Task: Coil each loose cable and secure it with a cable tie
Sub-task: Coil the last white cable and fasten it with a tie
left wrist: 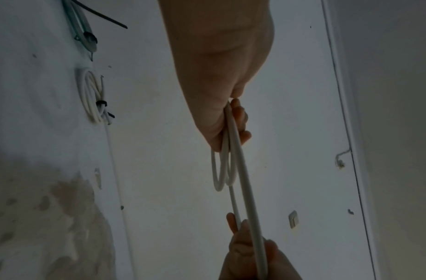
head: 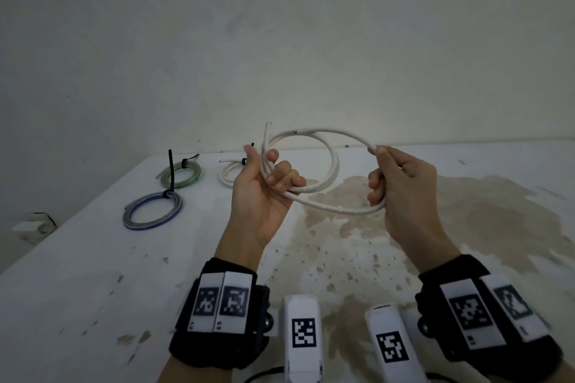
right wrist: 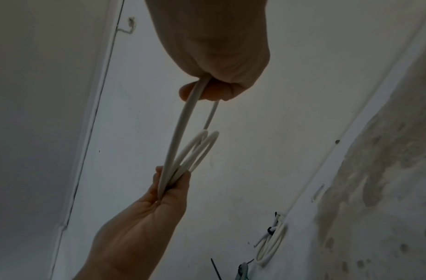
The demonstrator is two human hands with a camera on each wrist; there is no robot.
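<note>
With your left hand (head: 264, 193) clamping the white cable (head: 326, 134) loops, your right hand (head: 401, 186) gripping the outer loop should feed it in evenly.

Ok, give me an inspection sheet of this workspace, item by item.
Surface: white table, with brown stains on its right half.
Job's things: white cable held in the air, partly looped, no tie on it.
Clutter: nothing seen.
Hands: left hand grips the gathered loops; right hand holds the outer loop.
Cables: three tied coils lie on the table, green coil, blue-grey coil, small white coil, each with a black tie.
Surroundings: plain pale wall behind the table.
</note>
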